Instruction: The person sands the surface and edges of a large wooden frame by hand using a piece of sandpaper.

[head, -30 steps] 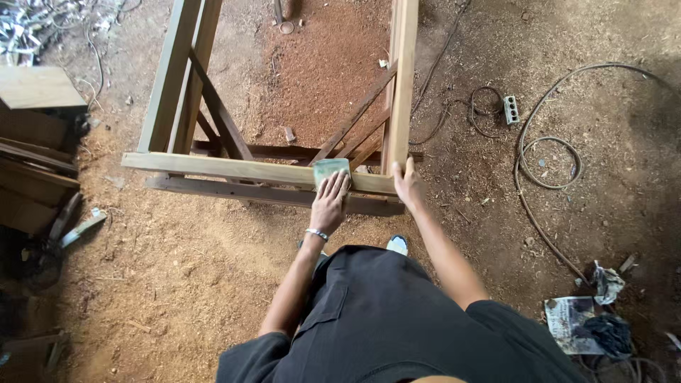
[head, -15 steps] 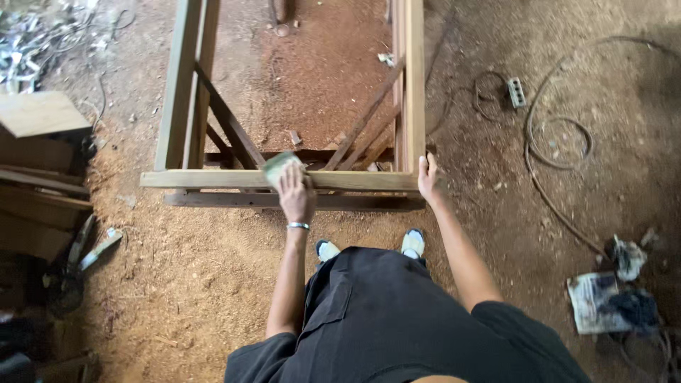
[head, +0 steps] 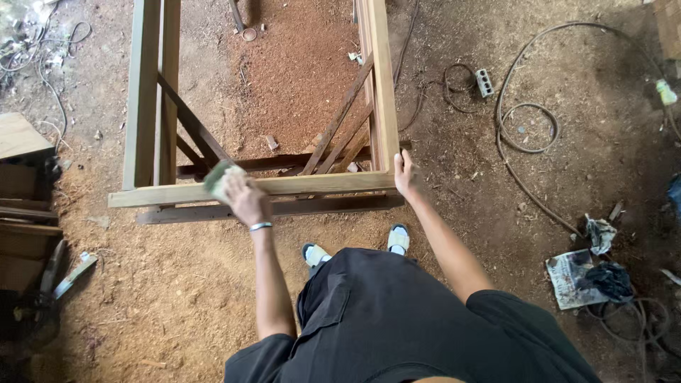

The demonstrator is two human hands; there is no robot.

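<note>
Standing over: a wooden frame [head: 269, 186] on a sawdust-covered dirt floor [head: 142, 284], seen from above, with the person's dark clothing and two light shoes at the near edge.
Far left: stacked wooden boards [head: 18, 177] and a tangle of thin wire [head: 42, 57] near the top corner.
Left hand: the left hand [head: 245, 198] is closed over a green sanding pad [head: 216, 179], pressing it onto the frame's near top rail, left of the rail's middle; a bracelet sits on the wrist.
Sanding pad: small, looks light and somewhat soft, so it should bend under the fingers; best held flat under the palm with the fingers curled over its edge, as it is here.
Frame: long rails run away from the person, joined by the pale near rail and dark diagonal braces inside; it looks stiff and fairly heavy, unlikely to slide on the dirt, and the square corner posts look like the firmest place to grip.
Right hand: the right hand [head: 403, 174] rests open, fingers spread, against the frame's near right corner, holding nothing.
Right of the frame: a grey power strip [head: 484, 82] with a long cable [head: 511, 163] looping across the floor.
Far right: crumpled paper and a dark rag [head: 589, 276] lying near more coiled cable.
</note>
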